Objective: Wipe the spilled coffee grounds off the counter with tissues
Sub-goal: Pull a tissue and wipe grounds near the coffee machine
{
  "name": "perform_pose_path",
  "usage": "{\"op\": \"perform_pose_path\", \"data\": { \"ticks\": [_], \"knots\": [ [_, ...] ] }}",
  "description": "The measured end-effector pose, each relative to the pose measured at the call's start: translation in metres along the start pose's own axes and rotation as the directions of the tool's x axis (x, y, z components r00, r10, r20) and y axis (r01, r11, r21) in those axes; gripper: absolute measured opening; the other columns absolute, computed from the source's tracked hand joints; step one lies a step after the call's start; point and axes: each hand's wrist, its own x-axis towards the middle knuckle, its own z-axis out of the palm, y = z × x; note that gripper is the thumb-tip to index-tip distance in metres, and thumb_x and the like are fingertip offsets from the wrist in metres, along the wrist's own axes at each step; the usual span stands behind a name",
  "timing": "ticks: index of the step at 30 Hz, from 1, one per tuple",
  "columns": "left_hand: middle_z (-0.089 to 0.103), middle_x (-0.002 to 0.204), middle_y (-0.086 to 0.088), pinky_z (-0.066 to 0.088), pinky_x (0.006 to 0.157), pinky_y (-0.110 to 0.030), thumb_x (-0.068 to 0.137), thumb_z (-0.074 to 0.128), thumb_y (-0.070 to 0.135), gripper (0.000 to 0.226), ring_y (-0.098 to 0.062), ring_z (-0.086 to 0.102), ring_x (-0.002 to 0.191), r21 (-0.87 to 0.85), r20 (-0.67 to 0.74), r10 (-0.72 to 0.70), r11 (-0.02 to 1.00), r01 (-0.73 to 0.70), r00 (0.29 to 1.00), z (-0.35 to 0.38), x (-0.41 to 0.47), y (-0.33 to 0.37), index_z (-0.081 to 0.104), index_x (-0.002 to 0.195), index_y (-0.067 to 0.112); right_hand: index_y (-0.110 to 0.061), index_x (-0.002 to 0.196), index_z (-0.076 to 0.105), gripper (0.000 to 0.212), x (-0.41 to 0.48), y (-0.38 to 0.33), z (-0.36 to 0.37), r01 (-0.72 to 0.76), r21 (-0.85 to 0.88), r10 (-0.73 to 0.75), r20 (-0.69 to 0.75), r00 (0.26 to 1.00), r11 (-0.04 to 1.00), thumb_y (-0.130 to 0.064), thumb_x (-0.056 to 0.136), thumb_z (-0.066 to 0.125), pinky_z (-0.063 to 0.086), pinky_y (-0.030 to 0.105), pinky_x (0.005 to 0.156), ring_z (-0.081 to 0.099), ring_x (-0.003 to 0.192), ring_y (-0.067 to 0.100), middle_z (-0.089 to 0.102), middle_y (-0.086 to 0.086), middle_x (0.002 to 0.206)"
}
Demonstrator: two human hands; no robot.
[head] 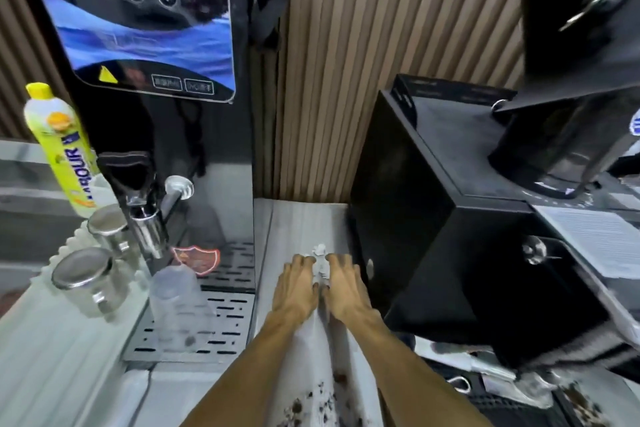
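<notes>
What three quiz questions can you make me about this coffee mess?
1. True or false: the coffee grounds lie nearer the person than the tissue.
2. What colour is the bottle? A red, B yellow, C blue.
3. How many hands hold the tissue?
Key: 1 true. 2 B. 3 two, the left hand and the right hand.

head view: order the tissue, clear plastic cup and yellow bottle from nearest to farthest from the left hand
From left hand:
1. tissue, touching it, right side
2. clear plastic cup, off to the left
3. yellow bottle, far left, back
</notes>
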Motion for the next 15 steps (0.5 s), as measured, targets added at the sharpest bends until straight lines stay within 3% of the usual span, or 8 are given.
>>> {"op": "perform_pose_path", "data": {
  "ticks": [9,13,15],
  "knots": [
    [0.048,0.126,-0.002,0.047,0.090,-0.031,0.096,0.051,0.016,0.036,-0.022,0.049,0.112,-0.022,0.026,0.081,0.997,-0.080,0.996,0.019,0.026,-0.013,0.052,0.132,0.019,-0.015,0.134,0.046,0.039,0.034,0.012,0.024,0.013,-0.022,-0.011,0.066,0.998,1.000,-0.011,0.096,0.047,0.043,0.038,0.100,0.045,0.118,0.027,0.046,0.009,0.130],
    [0.050,0.118,-0.003,0.050,0.082,-0.032,0.091,0.054,0.011,0.017,-0.023,0.058,0.100,-0.102,-0.021,0.079,0.991,-0.081,0.997,0.015,0.011,-0.019,0.062,0.106,0.014,-0.010,0.110,0.057,0.023,0.017,0.015,0.026,0.008,0.026,-0.008,-0.004,1.000,1.000,-0.003,0.089,0.050,0.052,0.033,0.082,0.056,0.095,0.022,0.054,0.009,0.111],
    [0.049,0.116,-0.001,0.050,0.079,-0.029,0.089,0.056,0.012,0.019,-0.019,0.060,0.092,-0.131,-0.054,0.071,0.988,-0.077,0.996,0.009,-0.001,-0.018,0.062,0.107,0.015,-0.010,0.108,0.057,0.022,0.001,0.015,0.023,0.028,0.058,-0.026,-0.042,0.999,0.998,-0.003,0.088,0.052,0.050,0.029,0.078,0.057,0.092,0.021,0.054,0.008,0.109]
  ]
}}
